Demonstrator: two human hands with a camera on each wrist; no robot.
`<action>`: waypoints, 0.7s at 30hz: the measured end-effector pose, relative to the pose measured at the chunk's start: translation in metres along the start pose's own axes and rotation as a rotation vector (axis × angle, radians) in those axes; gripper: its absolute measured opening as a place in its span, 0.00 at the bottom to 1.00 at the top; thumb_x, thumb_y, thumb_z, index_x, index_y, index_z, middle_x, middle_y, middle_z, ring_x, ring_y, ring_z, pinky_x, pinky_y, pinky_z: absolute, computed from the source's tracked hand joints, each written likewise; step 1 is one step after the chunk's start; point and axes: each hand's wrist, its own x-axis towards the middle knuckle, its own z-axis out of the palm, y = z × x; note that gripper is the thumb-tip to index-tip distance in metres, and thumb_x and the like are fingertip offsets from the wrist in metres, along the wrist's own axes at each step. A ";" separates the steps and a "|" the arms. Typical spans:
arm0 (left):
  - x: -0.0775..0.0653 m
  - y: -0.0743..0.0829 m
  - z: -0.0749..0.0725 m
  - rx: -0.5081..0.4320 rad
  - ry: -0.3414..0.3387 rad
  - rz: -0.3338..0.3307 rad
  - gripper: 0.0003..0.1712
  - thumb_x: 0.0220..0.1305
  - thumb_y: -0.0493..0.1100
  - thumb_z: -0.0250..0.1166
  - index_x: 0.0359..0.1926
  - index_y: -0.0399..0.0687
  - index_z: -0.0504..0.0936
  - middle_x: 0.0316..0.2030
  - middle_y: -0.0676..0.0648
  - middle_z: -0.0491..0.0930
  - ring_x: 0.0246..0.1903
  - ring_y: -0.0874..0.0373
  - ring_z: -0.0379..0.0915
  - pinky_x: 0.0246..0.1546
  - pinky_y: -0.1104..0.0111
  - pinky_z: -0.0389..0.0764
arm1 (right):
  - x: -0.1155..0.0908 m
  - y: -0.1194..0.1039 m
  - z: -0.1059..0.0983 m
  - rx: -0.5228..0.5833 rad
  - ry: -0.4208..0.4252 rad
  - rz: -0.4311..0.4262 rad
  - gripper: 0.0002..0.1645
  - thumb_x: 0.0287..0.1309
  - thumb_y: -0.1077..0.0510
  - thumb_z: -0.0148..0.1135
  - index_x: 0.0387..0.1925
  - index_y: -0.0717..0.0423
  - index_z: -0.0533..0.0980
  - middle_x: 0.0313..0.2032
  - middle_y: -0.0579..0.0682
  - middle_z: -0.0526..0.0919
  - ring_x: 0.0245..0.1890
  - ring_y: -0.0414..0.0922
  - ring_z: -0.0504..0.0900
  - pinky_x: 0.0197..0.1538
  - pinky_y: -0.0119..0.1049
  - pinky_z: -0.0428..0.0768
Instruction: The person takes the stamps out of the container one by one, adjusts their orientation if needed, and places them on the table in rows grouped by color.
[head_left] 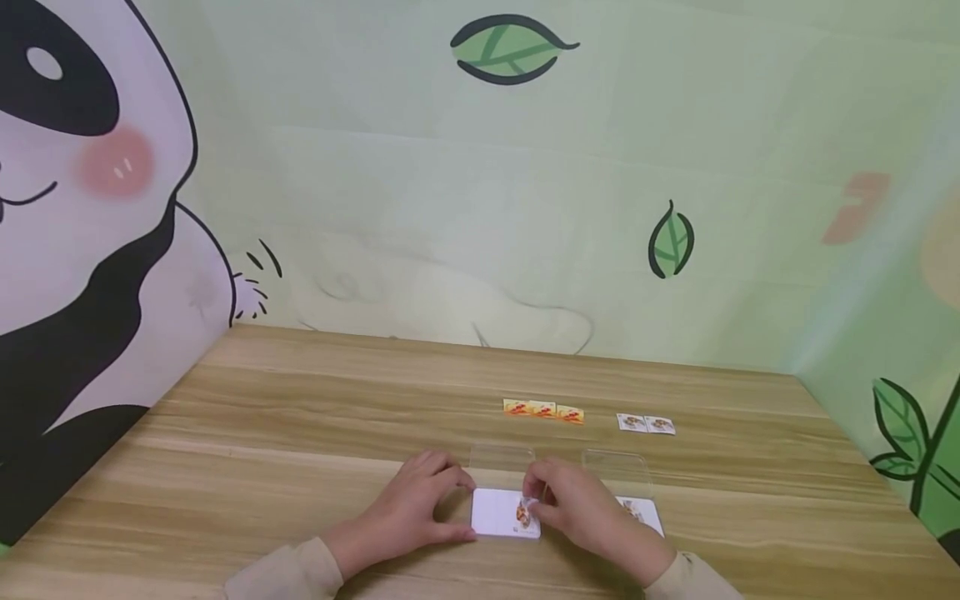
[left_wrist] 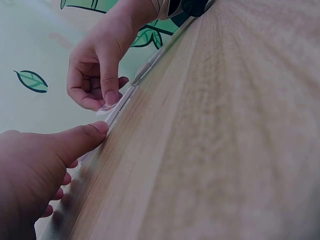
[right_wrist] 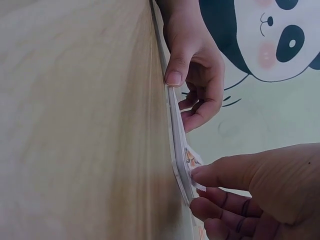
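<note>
A stack of white cards [head_left: 493, 510] with a colored picture at its right end lies on the table in the head view. My left hand [head_left: 408, 508] holds its left end, thumb at the near corner and forefinger at the far one. At the right end, my right hand [head_left: 585, 512] pinches a small printed piece of paper [right_wrist: 201, 187] with a jagged edge between thumb and fingers. That piece touches or lies just above the stack; I cannot tell which. Partly behind the right hand is a second white card stack [head_left: 651, 517], also pictured.
Beyond the stacks stand two clear plastic lids, a left lid [head_left: 502, 450] and a right lid [head_left: 615, 456]. Farther back lie three yellow-and-red picture cards [head_left: 543, 410] in a row and two white picture cards [head_left: 646, 423]. A printed cloth wall [head_left: 390, 192] borders the table [head_left: 300, 400].
</note>
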 end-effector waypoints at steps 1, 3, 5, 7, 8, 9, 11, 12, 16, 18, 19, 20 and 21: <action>0.000 0.000 0.000 -0.001 -0.001 -0.002 0.25 0.47 0.62 0.72 0.43 0.55 0.80 0.44 0.53 0.76 0.50 0.56 0.70 0.57 0.56 0.71 | 0.000 0.000 0.000 -0.003 0.003 -0.002 0.09 0.52 0.62 0.67 0.26 0.49 0.74 0.27 0.39 0.74 0.28 0.33 0.70 0.31 0.27 0.73; 0.000 0.000 0.000 -0.005 -0.005 -0.008 0.25 0.47 0.62 0.72 0.43 0.56 0.80 0.45 0.53 0.76 0.51 0.56 0.70 0.57 0.56 0.70 | 0.000 0.001 0.000 -0.008 0.008 -0.005 0.09 0.52 0.62 0.67 0.26 0.48 0.74 0.26 0.39 0.74 0.28 0.33 0.70 0.32 0.26 0.73; 0.000 0.000 0.000 -0.008 -0.008 -0.012 0.25 0.47 0.62 0.73 0.43 0.56 0.80 0.45 0.53 0.76 0.51 0.56 0.70 0.58 0.56 0.70 | 0.000 0.002 0.000 -0.010 0.011 -0.010 0.09 0.53 0.62 0.67 0.25 0.48 0.74 0.26 0.39 0.74 0.28 0.32 0.70 0.32 0.26 0.73; 0.001 0.000 0.001 -0.008 -0.006 -0.013 0.25 0.47 0.62 0.73 0.43 0.56 0.80 0.45 0.53 0.77 0.51 0.56 0.70 0.57 0.56 0.70 | 0.000 0.002 0.000 -0.010 0.011 -0.013 0.09 0.53 0.62 0.67 0.25 0.48 0.74 0.26 0.39 0.74 0.28 0.32 0.70 0.32 0.27 0.73; 0.001 0.000 0.001 -0.007 -0.006 -0.012 0.25 0.47 0.62 0.73 0.43 0.56 0.80 0.45 0.53 0.77 0.51 0.56 0.70 0.57 0.56 0.70 | 0.000 0.002 -0.001 -0.006 0.009 -0.014 0.09 0.53 0.63 0.66 0.26 0.48 0.74 0.26 0.39 0.74 0.28 0.32 0.70 0.32 0.27 0.73; 0.001 0.000 0.001 -0.004 -0.005 -0.011 0.25 0.47 0.62 0.73 0.43 0.56 0.80 0.45 0.53 0.76 0.51 0.56 0.70 0.57 0.56 0.70 | 0.000 0.002 -0.001 -0.004 0.008 -0.015 0.08 0.53 0.63 0.66 0.26 0.49 0.75 0.26 0.39 0.75 0.28 0.33 0.70 0.32 0.27 0.73; 0.001 0.000 0.001 0.002 -0.001 -0.008 0.26 0.46 0.62 0.73 0.43 0.56 0.80 0.45 0.53 0.76 0.51 0.56 0.70 0.57 0.57 0.71 | 0.000 0.002 -0.002 0.004 0.006 -0.018 0.07 0.53 0.64 0.66 0.26 0.50 0.76 0.26 0.40 0.75 0.28 0.33 0.70 0.32 0.27 0.73; 0.001 -0.001 0.001 0.003 0.000 -0.007 0.26 0.46 0.62 0.73 0.43 0.56 0.80 0.45 0.53 0.76 0.51 0.56 0.70 0.57 0.57 0.71 | 0.000 0.002 -0.003 0.005 0.005 -0.019 0.07 0.54 0.64 0.66 0.27 0.50 0.76 0.26 0.40 0.75 0.28 0.33 0.70 0.32 0.27 0.73; 0.001 -0.001 0.001 0.001 -0.003 -0.007 0.26 0.47 0.61 0.73 0.43 0.56 0.80 0.45 0.53 0.76 0.51 0.56 0.70 0.57 0.57 0.71 | -0.001 0.003 -0.004 0.019 0.007 -0.019 0.07 0.54 0.64 0.65 0.26 0.50 0.76 0.25 0.40 0.76 0.26 0.32 0.69 0.31 0.26 0.72; 0.001 -0.001 0.001 -0.004 -0.007 -0.010 0.26 0.47 0.62 0.73 0.43 0.56 0.80 0.45 0.53 0.76 0.51 0.56 0.70 0.57 0.56 0.70 | -0.001 0.004 -0.005 0.029 0.006 -0.020 0.07 0.55 0.64 0.64 0.26 0.50 0.76 0.25 0.40 0.76 0.26 0.31 0.69 0.31 0.26 0.72; 0.001 -0.001 0.001 -0.005 -0.008 -0.012 0.25 0.47 0.62 0.73 0.43 0.56 0.80 0.45 0.53 0.76 0.51 0.56 0.70 0.57 0.56 0.70 | -0.001 0.004 -0.005 0.035 0.006 -0.021 0.07 0.55 0.64 0.64 0.26 0.50 0.76 0.24 0.40 0.76 0.26 0.31 0.69 0.30 0.25 0.71; 0.001 -0.001 0.001 -0.006 -0.010 -0.013 0.25 0.47 0.61 0.73 0.43 0.56 0.80 0.45 0.53 0.76 0.51 0.56 0.70 0.57 0.56 0.70 | -0.001 0.004 -0.006 0.041 0.004 -0.021 0.07 0.55 0.63 0.64 0.25 0.49 0.76 0.24 0.39 0.76 0.26 0.31 0.69 0.30 0.25 0.71; 0.001 -0.001 0.001 -0.007 -0.011 -0.015 0.25 0.47 0.61 0.73 0.43 0.56 0.80 0.45 0.53 0.76 0.51 0.56 0.70 0.57 0.56 0.70 | -0.001 0.005 -0.007 0.051 0.001 -0.023 0.07 0.55 0.63 0.64 0.25 0.49 0.76 0.24 0.39 0.76 0.25 0.31 0.69 0.30 0.25 0.71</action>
